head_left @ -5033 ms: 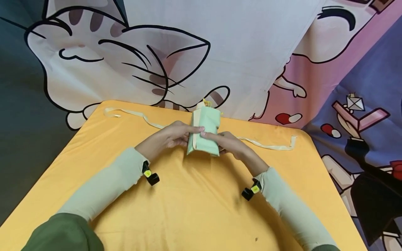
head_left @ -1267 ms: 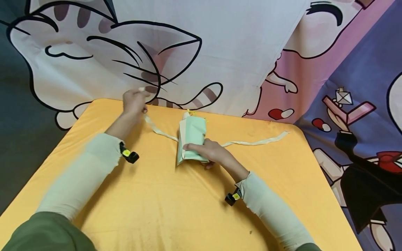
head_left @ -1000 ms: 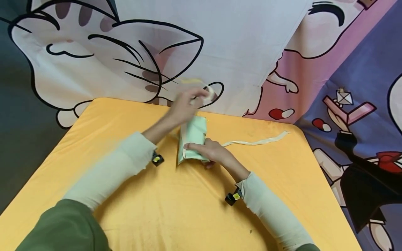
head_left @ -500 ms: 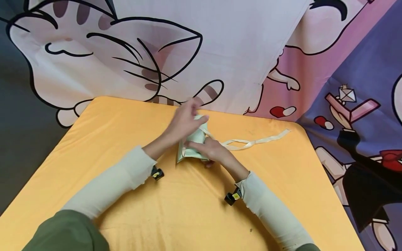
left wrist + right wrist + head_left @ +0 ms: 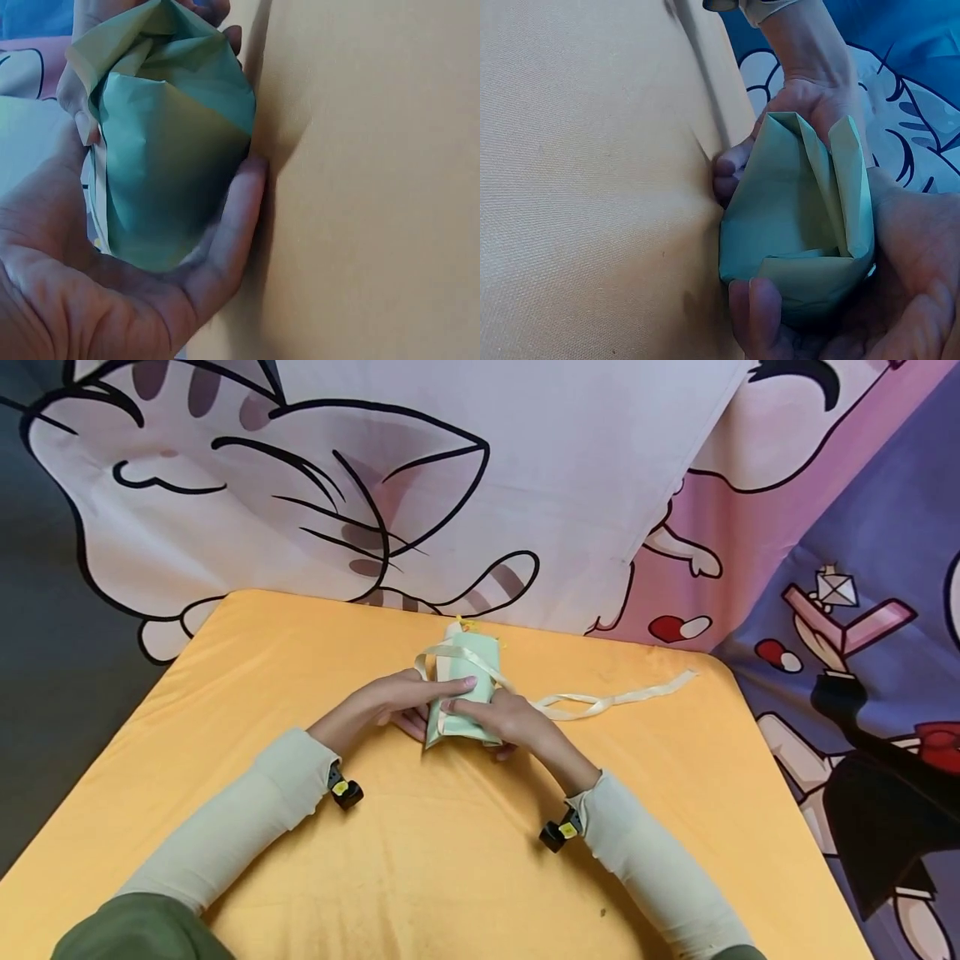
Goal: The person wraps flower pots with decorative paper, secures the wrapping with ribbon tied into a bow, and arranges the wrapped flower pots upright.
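A pale green paper-wrapped parcel [image 5: 465, 727] lies near the far side of the table, with yellow bits showing at its far end. My left hand [image 5: 397, 697] grips its left side, thumb on top and fingers low along the side. From the right, my right hand [image 5: 517, 722] holds it the same way. A cream ribbon [image 5: 457, 651] arches across the top, and its two tails lie to the right of the right hand. In the left wrist view, the near end of the paper [image 5: 165, 150] is folded and creased. Folded flaps [image 5: 847, 187] stand out in the right wrist view.
A yellow cloth [image 5: 420, 860] covers the table. Behind it hangs a white curtain [image 5: 585, 485] printed with a cartoon cat, and a pink and purple printed curtain [image 5: 862, 543] is on the right. A black wrist camera [image 5: 347, 792] sits on the left sleeve.
My left hand carried the ribbon's left end over the parcel to the right, let go of it, and came back to the parcel's left side. The right hand kept hold of the parcel.
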### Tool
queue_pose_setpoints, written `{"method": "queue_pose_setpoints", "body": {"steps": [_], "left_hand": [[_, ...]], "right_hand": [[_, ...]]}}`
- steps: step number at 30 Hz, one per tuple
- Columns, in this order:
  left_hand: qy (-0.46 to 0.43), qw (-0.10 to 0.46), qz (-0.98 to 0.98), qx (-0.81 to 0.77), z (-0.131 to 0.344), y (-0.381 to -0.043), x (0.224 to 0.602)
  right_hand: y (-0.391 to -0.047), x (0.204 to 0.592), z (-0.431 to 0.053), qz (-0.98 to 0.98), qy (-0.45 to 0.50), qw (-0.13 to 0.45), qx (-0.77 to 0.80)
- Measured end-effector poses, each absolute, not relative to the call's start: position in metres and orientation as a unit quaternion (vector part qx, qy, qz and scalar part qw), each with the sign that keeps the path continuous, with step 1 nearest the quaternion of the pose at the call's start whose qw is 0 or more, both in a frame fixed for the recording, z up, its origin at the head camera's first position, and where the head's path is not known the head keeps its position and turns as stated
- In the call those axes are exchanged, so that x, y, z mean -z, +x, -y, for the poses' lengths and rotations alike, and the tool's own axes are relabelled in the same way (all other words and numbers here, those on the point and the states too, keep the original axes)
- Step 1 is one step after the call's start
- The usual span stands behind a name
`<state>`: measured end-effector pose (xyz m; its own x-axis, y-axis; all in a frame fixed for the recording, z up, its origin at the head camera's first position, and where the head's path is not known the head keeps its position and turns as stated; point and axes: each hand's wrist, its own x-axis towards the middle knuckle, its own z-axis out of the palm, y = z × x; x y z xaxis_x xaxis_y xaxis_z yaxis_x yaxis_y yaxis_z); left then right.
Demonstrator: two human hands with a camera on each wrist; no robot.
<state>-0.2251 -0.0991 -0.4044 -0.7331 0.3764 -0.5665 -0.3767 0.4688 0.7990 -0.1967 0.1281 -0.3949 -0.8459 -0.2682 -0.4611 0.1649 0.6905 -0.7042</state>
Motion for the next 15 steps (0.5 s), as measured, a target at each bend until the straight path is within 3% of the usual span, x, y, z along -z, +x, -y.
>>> {"method": "queue_pose_setpoints", "body": {"steps": [9,15], "left_hand": [[-0.005,0.379,-0.732,-0.567,0.098,-0.228,0.413],[-0.008,0.38,-0.73,-0.568,0.097,-0.226,0.415]], "right_hand": [[-0.197,0.39,-0.133,-0.889,-0.048,0.276,0.363],[-0.21,0.372,-0.176,-0.898,-0.11,0.266,0.332]]}}
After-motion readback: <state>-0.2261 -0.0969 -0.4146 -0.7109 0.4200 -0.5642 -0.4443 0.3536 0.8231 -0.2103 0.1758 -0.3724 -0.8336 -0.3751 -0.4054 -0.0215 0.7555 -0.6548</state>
